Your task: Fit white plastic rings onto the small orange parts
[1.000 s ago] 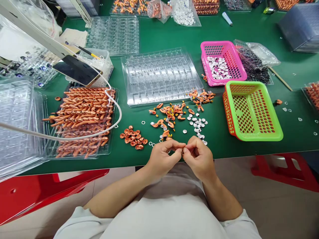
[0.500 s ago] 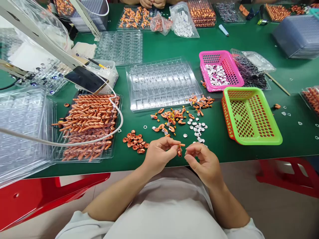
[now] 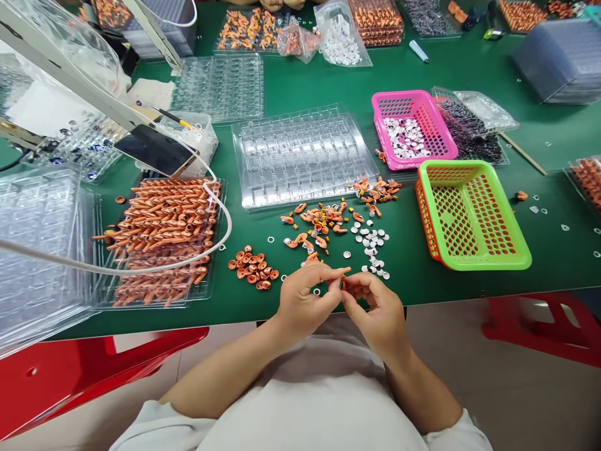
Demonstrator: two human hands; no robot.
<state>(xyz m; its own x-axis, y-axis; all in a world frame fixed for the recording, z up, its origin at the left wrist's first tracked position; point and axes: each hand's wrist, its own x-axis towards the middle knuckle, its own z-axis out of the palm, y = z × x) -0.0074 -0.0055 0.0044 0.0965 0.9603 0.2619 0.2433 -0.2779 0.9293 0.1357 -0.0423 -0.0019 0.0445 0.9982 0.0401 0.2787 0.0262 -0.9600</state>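
While the left hand pinches a small orange piece, the right hand pinches its other end, just above the green counter edge, near little white discs.

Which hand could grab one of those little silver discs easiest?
Probably the right hand. The silver discs lie just beyond its fingertips, on its side, while the left hand is pinching a small orange piece and sits nearer the orange caps.
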